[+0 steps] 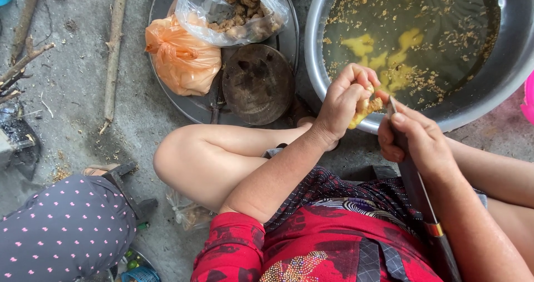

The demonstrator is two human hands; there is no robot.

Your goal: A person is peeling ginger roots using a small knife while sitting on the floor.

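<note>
Grey concrete floor (78, 98) carries every item in view. Far to the left of the left hand (342, 101), a knee in dotted grey fabric (64, 229) belongs to another person. Up and to the left of that hand, a round metal tray (192, 107) holds an orange plastic bag (181, 57), a clear plastic bag of brown root pieces (239, 9) and a dark domed lid (258, 82). The left hand is closed around a yellow peeled root piece (364, 108), fingers curled over its top. Just to the right, touching the root, stands the tip of a knife (414, 182). The right hand (420, 137) grips this knife along the blade, with the handle running down past the wrist. Above both hands sits a large steel basin (500, 76) of water with floating peel scraps and yellow pieces (389, 59). Both hands are positioned over the basin's near rim.
</note>
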